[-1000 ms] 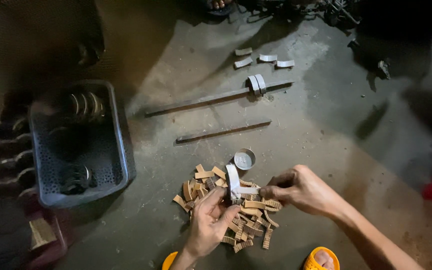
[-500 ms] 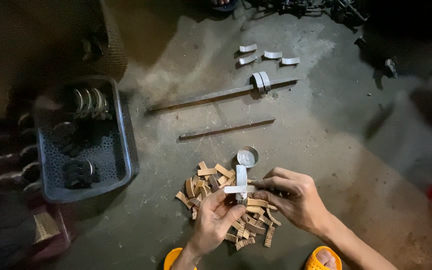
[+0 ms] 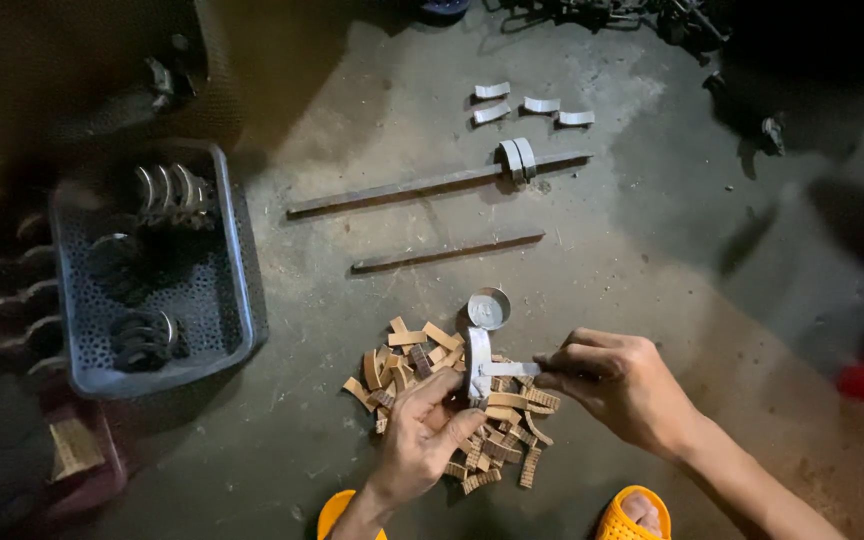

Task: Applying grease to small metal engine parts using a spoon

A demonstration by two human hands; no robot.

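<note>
your left hand [image 3: 422, 440] grips the curved metal shell [image 3: 477, 362] upright; your right hand [image 3: 620, 385] pinches the flat strip [image 3: 510, 369], lying crosswise, touching the shell's right.

This is a rough workshop, with the work done low on a stained bare concrete floor [image 3: 372, 120]. A perforated grey plastic crate [image 3: 237, 290] holds curved metal half-rings, two long rusty steel bars [image 3: 402, 188] lie loose, and a heap of short brown ribbed strips [image 3: 402, 362] sits nearby (the light is dim, the corners dark).
</note>
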